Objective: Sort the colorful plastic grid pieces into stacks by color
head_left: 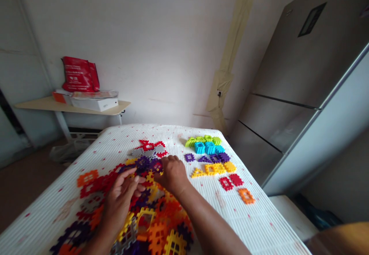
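A heap of flat plastic interlocking tiles (144,209) in red, orange, yellow, purple and grey covers the near left of the white ribbed tabletop (259,224). My left hand (122,197) rests on the heap with its fingers spread, holding nothing that I can see. My right hand (172,174) is curled over the heap's far edge, its fingertips pinching a purple tile (156,166). To the right lie sorted rows of tiles: green (203,140), cyan (209,148), purple (210,158), yellow (215,169), red (230,181) and one orange tile (246,196).
A tall grey refrigerator (302,93) stands close to the table's right side. A low shelf (72,107) at the back left carries a red bag (79,74) and flat boxes (95,102). A white wall is behind, and floor shows at left.
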### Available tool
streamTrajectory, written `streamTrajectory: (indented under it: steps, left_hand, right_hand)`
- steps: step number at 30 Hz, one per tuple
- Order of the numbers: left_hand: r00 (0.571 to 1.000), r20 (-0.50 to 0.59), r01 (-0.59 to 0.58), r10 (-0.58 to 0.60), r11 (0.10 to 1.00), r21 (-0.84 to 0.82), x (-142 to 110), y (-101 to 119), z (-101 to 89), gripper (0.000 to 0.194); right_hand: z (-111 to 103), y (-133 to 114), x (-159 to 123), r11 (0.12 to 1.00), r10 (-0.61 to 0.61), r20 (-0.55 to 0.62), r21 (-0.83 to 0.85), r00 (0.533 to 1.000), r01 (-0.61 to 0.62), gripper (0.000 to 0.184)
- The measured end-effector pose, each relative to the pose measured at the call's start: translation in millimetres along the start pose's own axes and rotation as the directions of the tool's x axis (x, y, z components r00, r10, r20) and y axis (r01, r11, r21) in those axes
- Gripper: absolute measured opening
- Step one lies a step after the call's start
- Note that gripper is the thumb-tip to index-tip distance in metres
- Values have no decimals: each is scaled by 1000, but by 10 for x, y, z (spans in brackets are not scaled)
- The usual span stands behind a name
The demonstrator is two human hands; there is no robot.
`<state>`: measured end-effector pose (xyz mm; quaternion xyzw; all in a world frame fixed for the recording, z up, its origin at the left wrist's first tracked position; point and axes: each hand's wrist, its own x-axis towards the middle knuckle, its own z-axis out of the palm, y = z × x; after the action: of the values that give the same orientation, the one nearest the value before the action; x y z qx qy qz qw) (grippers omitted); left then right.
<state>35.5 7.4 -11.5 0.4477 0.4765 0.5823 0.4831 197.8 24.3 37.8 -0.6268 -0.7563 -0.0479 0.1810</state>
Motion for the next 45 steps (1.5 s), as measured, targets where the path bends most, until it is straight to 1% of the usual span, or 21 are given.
streamTrajectory:
  steps: [2,5,7,10,14,17,22,29,33,40,45]
  left_hand:
    - [1000,7,-10,10,1000,-2,-5,1,1,54]
    - [1000,22,-12,11,1000,9,-11,-14,0,52]
    - [1000,21,-10,9,1000,6,-12,-24,1,51]
    - [1000,12,-11,11,1000,-9,-11,-22,8,51]
    - [1000,-12,-6,6,999,-33,-8,11,34,54]
    - [1000,-20,-8,7,1000,-28,-8,23,42,54]
    - [1000,0,-12,12,1000,-9,-2,-18,10,52]
    - [999,19,-30,30,1000,2,8,-57,6,47]
    - [999,27,-33,33,999,1,-10,-57,0,45]
    - [999,12,-33,34,999,-36,-31,-27,33,44]
    - [999,2,-49,49,998,-48,-33,2,11,40]
  right_hand:
    - [-8,258,75,986,151,-86,-57,985,-156,28]
    - [56,669,139,921,341,-191,-126,920,-368,23]
    - [143,877,143,885,410,-209,-146,888,-443,22]
    - [284,1032,128,861,452,-189,-161,872,-481,23]
    - [402,1060,124,863,459,-144,-165,877,-478,25]
    - [434,1061,134,862,464,-126,-167,877,-479,25]
    - [466,1077,144,859,470,-102,-177,877,-481,25]
    - [466,1067,149,857,476,-59,-196,878,-477,26]
    - [454,1060,148,859,466,-54,-210,883,-467,27]
    - [478,1060,147,852,483,-40,-210,875,-480,26]
    - [482,1050,151,854,479,-39,-212,877,-476,26]
